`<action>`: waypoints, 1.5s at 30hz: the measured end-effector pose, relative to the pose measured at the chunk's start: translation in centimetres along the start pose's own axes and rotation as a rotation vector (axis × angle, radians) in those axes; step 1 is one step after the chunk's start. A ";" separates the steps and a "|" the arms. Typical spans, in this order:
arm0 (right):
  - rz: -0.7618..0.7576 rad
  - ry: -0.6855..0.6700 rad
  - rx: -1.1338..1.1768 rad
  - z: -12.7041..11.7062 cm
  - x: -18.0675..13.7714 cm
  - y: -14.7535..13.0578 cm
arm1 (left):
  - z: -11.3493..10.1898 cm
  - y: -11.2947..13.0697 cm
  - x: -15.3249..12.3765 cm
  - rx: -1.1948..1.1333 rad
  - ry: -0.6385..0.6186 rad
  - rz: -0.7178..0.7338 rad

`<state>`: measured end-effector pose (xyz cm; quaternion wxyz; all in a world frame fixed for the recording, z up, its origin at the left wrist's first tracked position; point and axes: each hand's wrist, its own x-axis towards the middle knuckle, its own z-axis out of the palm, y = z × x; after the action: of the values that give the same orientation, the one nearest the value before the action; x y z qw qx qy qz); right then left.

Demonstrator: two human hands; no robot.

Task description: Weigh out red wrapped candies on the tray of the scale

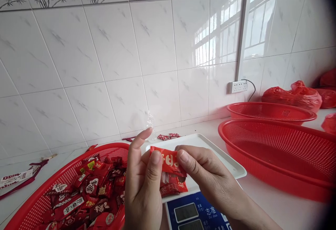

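My left hand (pixel 144 184) and my right hand (pixel 202 172) pinch a small red packet (pixel 168 162) between thumbs and fingers, one hand at each end. The packet is held above a white tray (pixel 225 160) that sits on a blue digital scale (pixel 195 212). A few more red wrapped candies (pixel 173 187) lie under the packet, partly hidden by my hands. Just left of my left hand stands a red mesh basket (pixel 39 198) filled with several red wrapped candies (pixel 86 195).
Two empty red mesh baskets (pixel 278 153) (pixel 270 113) stand on the counter at right, with red plastic bags (pixel 294 97) behind them. A wall socket (pixel 237 86) with a cable is on the tiled wall. Loose wrappers (pixel 168 136) and a strip of packets (pixel 18 179) lie on the counter.
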<state>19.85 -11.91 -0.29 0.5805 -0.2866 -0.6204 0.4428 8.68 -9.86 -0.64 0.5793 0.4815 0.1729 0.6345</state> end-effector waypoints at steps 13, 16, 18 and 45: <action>0.011 -0.002 -0.114 -0.5 -0.3 -0.1 | 0.7 -0.5 -0.8 0.127 0.170 0.177; 0.005 -0.003 -0.137 -0.6 -0.3 0.0 | 0.6 -0.6 -0.6 0.136 0.165 0.274; -0.010 -0.004 -0.165 -0.6 -0.3 0.1 | 0.5 -0.7 -0.4 0.155 0.120 0.346; -0.223 0.643 -0.979 -5.7 -0.7 -0.2 | -1.9 2.0 0.6 0.051 0.001 0.642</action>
<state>25.56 -11.43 -0.79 0.5826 -0.5737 -0.5717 -0.0671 6.12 -9.18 0.23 0.3374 0.5257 0.0284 0.7804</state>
